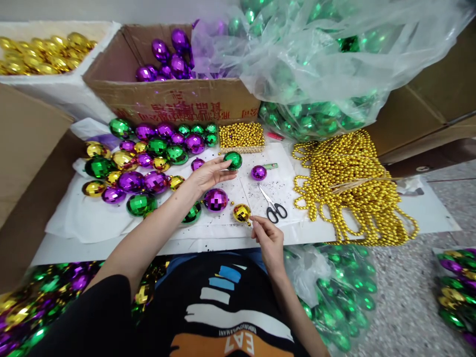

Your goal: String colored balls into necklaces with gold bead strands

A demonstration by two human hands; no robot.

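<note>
A person in a black T-shirt (208, 292) sits or stands at a white table (442, 210), seen from above. The left hand (210, 174) stretches across the middle, its fingers closed on a shiny green faceted ball (234, 159) held at the fingertips. Nearer the body, the right hand (268, 239) has thumb and forefinger pinched together at the lower right edge of a gold faceted ball (241, 212); whatever they grip is too small to make out.

A large purple ball (216, 200) lies just left of the gold one. A smaller purple ball (259, 172) lies beyond it, near open scissors (270, 203) with black handles. To the left, purple, green and gold faceted balls (156, 182) are grouped in rows. To the right, many gold bead strands (345, 193) spread to the table's front edge.

Along the back stand a white box (67, 94) of gold balls, a cardboard box (148, 99) of purple balls and a clear plastic bag (297, 69) of green balls. Another bag of green balls (340, 297) sits below the table, at right.
</note>
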